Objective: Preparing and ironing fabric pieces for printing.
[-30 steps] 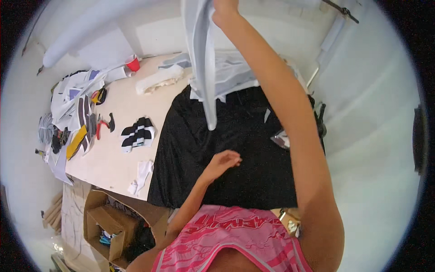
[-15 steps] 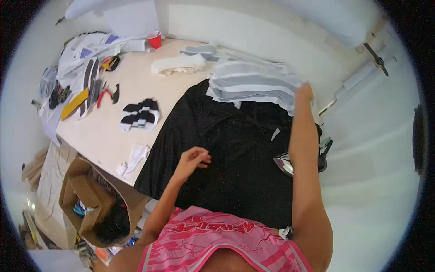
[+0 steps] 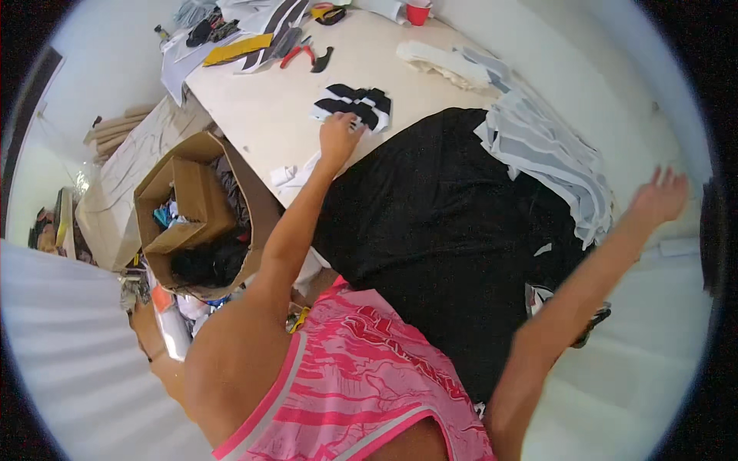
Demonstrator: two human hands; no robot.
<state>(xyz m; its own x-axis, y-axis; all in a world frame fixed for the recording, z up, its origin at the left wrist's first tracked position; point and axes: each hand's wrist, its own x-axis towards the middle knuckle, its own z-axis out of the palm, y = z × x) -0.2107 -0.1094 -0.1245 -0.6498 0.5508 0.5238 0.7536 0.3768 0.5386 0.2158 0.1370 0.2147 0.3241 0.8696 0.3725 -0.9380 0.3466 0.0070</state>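
Note:
Reaching across the pale table, my left hand is at the near edge of a small pile of black-and-white fabric pieces. Its fingers look apart and touch or hover over the pile; I cannot tell which. My right hand is raised past the table's right side, fingers spread, holding nothing. Between my arms a black cloth covers the near part of the table. White-and-grey striped fabric pieces lie along its far right edge. Under my right forearm an iron is partly hidden.
An open cardboard box stands left of the table. At the far side are red-handled pliers, a yellow strip, a red cup and folded cream cloth. A small white scrap lies near the left edge.
The view has swung left. My left hand has moved from over the black cloth to the black-and-white pieces. My right hand has left the striped pieces and lifted off to the right.

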